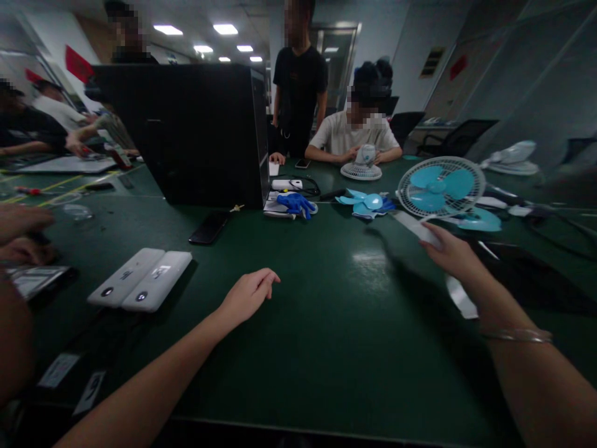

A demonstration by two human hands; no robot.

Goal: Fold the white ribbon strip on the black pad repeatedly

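My right hand [450,250] is closed around a smooth white flat piece [413,228] just below a small fan [437,185]. The fan has light blue blades behind a round white wire grille. I cannot tell whether the white piece is joined to the fan. A rounded white object [461,297] lies partly hidden behind my right wrist. My left hand [247,294] is over the middle of the green table [298,367], its fingers loosely curled together, and nothing shows in them. A loose light blue fan blade [361,201] rests beyond, left of the fan.
A large black case [186,134] stands at the back left, with a phone [209,228] before it. Two white power banks [140,279] lie at left. Blue-and-white gloves [293,204] lie beyond. Opposite, a seated person [354,134] handles another fan [361,171]. Another person's hands [23,233] are at far left.
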